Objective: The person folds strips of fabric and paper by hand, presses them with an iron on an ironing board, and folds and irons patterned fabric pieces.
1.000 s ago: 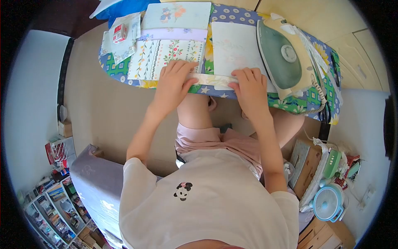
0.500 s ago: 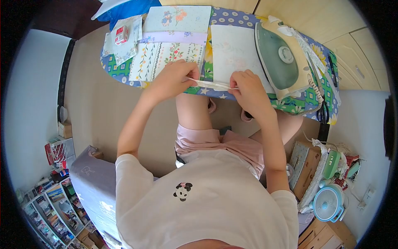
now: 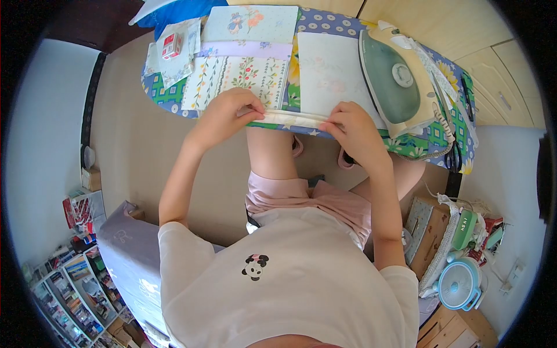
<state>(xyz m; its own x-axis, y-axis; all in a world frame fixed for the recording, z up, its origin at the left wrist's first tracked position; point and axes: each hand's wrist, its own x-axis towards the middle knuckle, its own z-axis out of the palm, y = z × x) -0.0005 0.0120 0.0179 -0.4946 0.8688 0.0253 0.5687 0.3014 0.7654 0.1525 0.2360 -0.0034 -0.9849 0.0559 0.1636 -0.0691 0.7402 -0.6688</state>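
Note:
A narrow white fabric strip (image 3: 294, 118) stretches between my two hands along the near edge of the patterned ironing board (image 3: 326, 22). At its left end, the fingers of my left hand (image 3: 229, 113) pinch it, just below a sheet with floral stripes (image 3: 238, 78). My right hand (image 3: 354, 130) pinches the other end between thumb and fingers, close to a white sheet (image 3: 325, 69) lying on the board. The iron (image 3: 394, 81), green and cream, lies right of that sheet with its cord at the near side.
Behind the floral sheet is a pale blue patterned sheet (image 3: 272, 26). A small red and white box (image 3: 172, 45) rests on folded packets (image 3: 185, 64) at the left. Black-handled scissors (image 3: 453, 156) hang at the board's right edge. Cupboards (image 3: 496, 87) stand behind.
The strip has come down flatter onto the board's near edge and looks wider. My left hand has shifted slightly left and down; my right hand has moved slightly right and down.

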